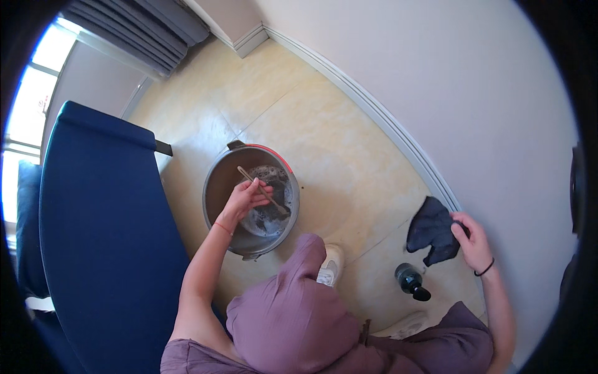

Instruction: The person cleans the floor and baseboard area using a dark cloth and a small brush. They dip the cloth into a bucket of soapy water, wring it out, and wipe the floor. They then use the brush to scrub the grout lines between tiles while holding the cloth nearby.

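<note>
My left hand (246,196) is closed around a slim wooden stick (244,172) with a wider lower end, held slantwise over a round grey bucket (215,181). That lower end reaches into foamy water (261,223), where something dark lies, its kind unclear. Off to the right, my right hand (472,240) pinches one edge of a dark cloth (431,230), which hangs in loose folds close to the wall. Below the cloth, a dark pump bottle (408,278) stands on the floor near my right foot.
A blue padded seat (112,230) runs along the left side, close to the bucket. The pale wall with its white baseboard (374,106) curves along the right. A grey curtain (140,31) hangs at the far left. My white shoe (332,265) rests just right of the bucket.
</note>
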Demonstrator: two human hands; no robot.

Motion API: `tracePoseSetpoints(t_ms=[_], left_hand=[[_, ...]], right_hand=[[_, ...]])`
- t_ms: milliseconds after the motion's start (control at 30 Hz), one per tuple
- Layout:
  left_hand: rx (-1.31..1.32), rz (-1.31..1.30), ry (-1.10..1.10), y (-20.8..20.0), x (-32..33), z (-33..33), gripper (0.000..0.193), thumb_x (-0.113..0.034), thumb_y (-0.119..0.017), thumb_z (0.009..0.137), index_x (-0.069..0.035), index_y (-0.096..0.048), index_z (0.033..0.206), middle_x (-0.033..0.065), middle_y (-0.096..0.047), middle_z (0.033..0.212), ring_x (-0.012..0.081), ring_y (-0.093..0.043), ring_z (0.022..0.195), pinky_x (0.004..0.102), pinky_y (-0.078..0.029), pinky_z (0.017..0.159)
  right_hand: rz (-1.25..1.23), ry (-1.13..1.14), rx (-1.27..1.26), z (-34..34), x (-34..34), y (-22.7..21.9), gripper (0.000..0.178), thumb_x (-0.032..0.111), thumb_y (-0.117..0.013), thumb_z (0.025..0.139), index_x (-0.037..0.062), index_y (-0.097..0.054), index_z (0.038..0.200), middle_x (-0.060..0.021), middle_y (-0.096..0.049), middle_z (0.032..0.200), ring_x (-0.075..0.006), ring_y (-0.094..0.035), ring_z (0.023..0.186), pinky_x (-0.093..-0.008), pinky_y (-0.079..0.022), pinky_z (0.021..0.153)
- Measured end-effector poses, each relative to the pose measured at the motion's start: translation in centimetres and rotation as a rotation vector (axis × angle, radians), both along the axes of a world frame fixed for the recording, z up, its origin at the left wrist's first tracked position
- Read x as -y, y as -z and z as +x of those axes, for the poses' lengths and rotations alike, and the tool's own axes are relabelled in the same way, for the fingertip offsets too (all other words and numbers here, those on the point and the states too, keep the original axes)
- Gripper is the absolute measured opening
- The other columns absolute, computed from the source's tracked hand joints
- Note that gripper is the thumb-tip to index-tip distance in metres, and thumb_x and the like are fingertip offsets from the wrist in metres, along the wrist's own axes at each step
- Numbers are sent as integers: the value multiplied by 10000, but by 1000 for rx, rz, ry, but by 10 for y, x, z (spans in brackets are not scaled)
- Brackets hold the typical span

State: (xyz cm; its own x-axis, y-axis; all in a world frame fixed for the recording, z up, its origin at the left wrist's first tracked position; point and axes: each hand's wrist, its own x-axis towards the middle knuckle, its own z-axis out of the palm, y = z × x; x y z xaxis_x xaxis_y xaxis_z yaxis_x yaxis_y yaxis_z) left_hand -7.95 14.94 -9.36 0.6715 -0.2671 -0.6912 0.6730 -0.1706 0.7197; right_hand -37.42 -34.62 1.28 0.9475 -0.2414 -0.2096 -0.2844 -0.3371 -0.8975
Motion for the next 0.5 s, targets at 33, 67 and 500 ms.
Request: tracePoseSetpoints(t_ms=[33, 67, 500], left_hand=[[67, 49, -2, -4, -5, -1, 222, -246, -527, 1011, -40, -564, 1084, 144, -691, 1045, 196, -681, 922, 320, -559, 747], [133, 97, -3, -7, -11, -3, 218, -243, -532, 1008, -41, -564, 1085, 144, -693, 1040, 189, -681, 918, 314, -558, 746], [737, 923, 293, 52, -98, -29, 338, -233, -608, 902, 58, -622, 1073, 264, -674, 939, 407, -655, 940, 486, -509, 819]], right_hand=[[21, -19, -26, 19, -9, -13, 191, 140, -570, 973, -38, -573, 1041, -72, -635, 1060, -132, -568, 985, -275, -441, 901], [56, -26, -26, 36, -18, -24, 197, 150, -568, 977, -36, -575, 1043, -54, -626, 1037, -118, -558, 965, -266, -442, 885], [63, -437, 106, 272, -265, -44, 327, 336, -618, 911, 24, -682, 983, -180, -691, 932, -330, -659, 850, -401, -507, 766]])
